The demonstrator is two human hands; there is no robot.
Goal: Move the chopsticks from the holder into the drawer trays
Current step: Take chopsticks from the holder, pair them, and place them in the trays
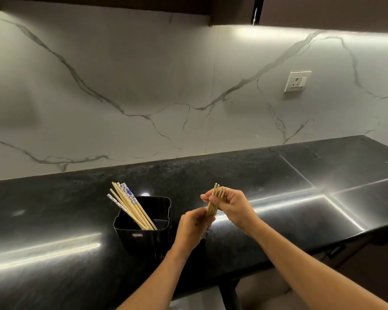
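Observation:
A black rectangular chopstick holder [154, 239] stands on the dark counter, left of my hands. Several chopsticks [130, 205] lean out of it to the upper left, some plain wood, some white with blue patterns. Just right of the holder and above the counter I hold a bundle of wooden chopsticks [215, 199] upright between both hands. My right hand [230, 205] grips its upper part. My left hand [194, 229] is closed around its lower end, where a patterned white tip peeks out below. No drawer tray is in view.
The black polished counter [278, 189] runs to a marble backsplash with a wall socket [297, 81] at the right. The counter's front edge crosses the lower right, with a dark cabinet front [336, 251] under it. Dark upper cabinets hang overhead.

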